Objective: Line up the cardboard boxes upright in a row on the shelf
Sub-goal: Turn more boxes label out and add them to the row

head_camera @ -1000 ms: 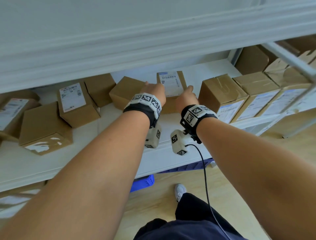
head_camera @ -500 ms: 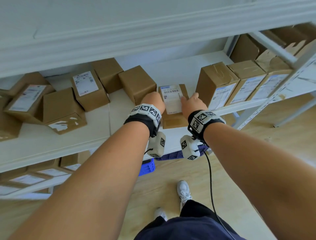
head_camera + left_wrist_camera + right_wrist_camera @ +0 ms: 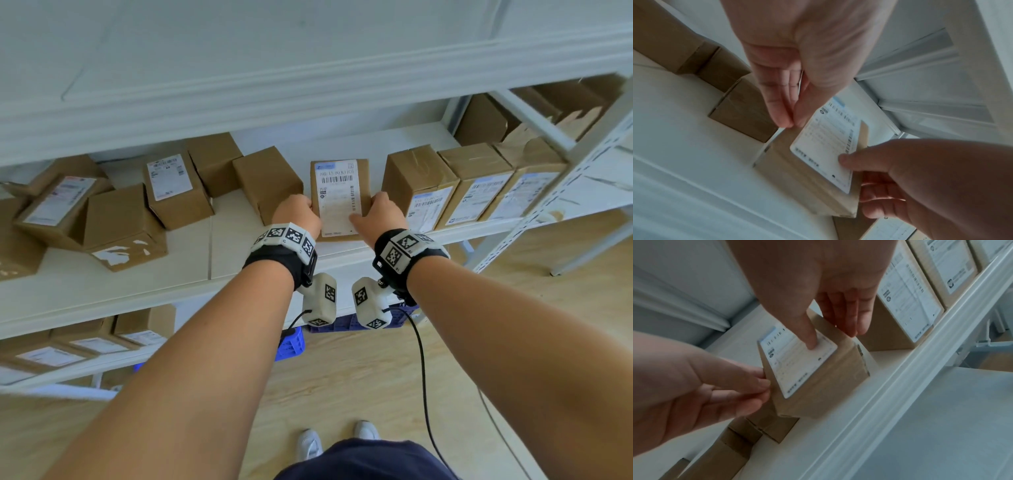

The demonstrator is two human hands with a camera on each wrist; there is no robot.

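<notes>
Both hands clamp one cardboard box between them on the shelf. The left hand grips its left side, fingers running down the side wall. The right hand holds the opposite side, thumb laid on the white shipping label that faces up. Held from both flanks like this, the box can probably be tipped and slid without twisting. It lies flat, just left of the right hand's neighbour, the first of the upright boxes already standing in a row. A loose brown box sits just beyond the left hand, with more scattered boxes further left.

Compared with a second ago, the box has been drawn from deep on the shelf towards its front edge, and both hands have come back with it. The likely next step is to stand it up against the row.
</notes>
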